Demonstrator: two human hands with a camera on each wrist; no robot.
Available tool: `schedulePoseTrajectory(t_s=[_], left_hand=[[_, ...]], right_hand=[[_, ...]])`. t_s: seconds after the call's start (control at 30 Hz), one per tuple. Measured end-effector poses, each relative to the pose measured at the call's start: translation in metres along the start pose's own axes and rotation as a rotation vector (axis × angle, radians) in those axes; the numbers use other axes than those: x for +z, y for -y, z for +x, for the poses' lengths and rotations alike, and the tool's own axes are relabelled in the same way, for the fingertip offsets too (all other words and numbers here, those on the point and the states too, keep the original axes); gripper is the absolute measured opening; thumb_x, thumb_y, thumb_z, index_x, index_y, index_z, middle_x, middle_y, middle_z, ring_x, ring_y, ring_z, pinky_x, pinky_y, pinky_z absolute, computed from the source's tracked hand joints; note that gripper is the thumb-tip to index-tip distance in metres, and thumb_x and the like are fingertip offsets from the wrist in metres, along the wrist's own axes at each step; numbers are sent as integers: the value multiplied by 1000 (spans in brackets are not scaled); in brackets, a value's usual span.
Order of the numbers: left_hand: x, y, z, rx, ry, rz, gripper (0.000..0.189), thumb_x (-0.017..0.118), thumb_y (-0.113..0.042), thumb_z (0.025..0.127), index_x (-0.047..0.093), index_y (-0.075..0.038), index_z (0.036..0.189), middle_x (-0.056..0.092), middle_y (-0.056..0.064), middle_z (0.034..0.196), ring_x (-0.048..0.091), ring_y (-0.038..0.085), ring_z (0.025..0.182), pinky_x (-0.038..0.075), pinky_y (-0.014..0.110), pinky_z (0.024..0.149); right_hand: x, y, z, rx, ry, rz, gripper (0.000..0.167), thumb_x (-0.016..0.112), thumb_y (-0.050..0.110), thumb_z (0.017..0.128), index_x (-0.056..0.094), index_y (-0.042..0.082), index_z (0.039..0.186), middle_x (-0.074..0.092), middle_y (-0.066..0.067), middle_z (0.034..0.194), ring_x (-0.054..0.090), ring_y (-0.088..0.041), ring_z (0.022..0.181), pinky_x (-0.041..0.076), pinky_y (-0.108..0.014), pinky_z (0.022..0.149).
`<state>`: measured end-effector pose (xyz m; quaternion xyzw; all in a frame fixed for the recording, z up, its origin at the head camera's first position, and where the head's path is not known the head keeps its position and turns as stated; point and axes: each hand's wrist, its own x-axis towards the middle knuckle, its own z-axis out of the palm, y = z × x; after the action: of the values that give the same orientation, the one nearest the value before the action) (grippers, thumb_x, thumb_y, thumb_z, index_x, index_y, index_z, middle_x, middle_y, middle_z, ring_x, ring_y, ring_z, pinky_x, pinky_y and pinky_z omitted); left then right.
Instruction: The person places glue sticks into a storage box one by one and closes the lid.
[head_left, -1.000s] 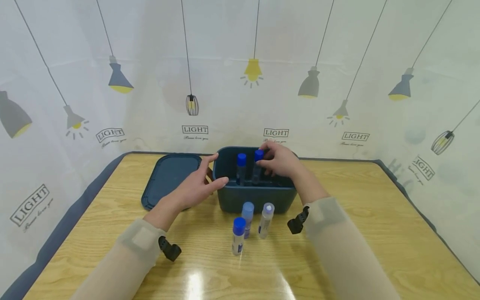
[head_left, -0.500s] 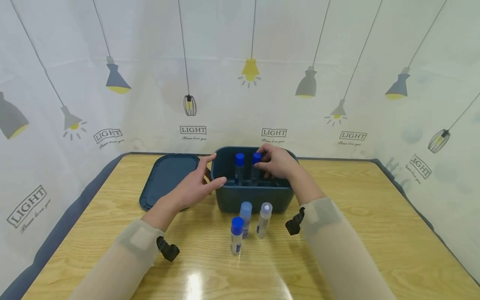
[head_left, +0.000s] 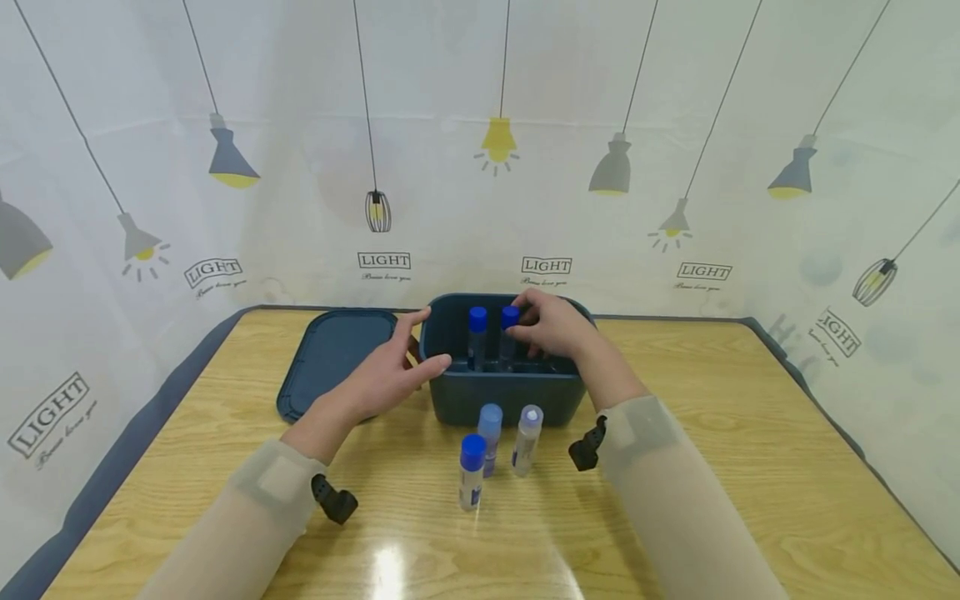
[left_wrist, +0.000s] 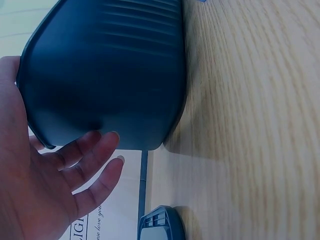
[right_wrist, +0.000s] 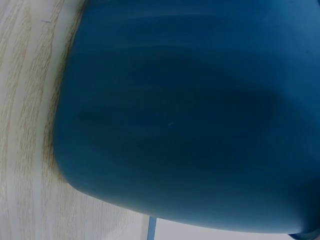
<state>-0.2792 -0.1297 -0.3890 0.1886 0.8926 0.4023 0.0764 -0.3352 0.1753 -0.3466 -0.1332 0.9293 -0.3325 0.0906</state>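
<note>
Blue-capped tube (head_left: 508, 317) in right hand (head_left: 553, 325), inside dark bin (head_left: 510, 402)

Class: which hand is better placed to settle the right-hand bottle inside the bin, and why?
Probably the right hand: its fingers are at the blue cap of that bottle, while the left hand is at the left end of the bin.

Head: lit softly and evenly, glaring white off near tabletop (head_left: 540, 533), stretched outward toward side edges | left wrist: dimmer, tinted blue, shadowed softly beside box (left_wrist: 105, 75) | right wrist: low in detail, blurred across box, darkest right of centre, paler toward upper right corner
</note>
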Motion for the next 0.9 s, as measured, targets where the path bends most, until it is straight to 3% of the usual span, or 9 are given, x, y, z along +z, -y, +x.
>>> schedulePoseTrajectory(t_s=[0.63,0.9], left_hand=[[0,-4,-2,-6,-4,-7,94,60,-71,104,9,-36,175,64,12,125,67,24,96,56,38,82],[0,-4,-1,-7,-3,-11,94,59,-72,103,9,-37,175,64,12,125,68,24,95,56,38,82]], right_hand=[[0,0,-2,-6,-5,-10,45,74,26,106,58,9,145,72,-18,130,76,-23,79,63,-37,75],[1,-1,-2,-8,-68,2,46,76,35,105,61,13,142,72,-15,132,75,-22,81,62,-36,73]])
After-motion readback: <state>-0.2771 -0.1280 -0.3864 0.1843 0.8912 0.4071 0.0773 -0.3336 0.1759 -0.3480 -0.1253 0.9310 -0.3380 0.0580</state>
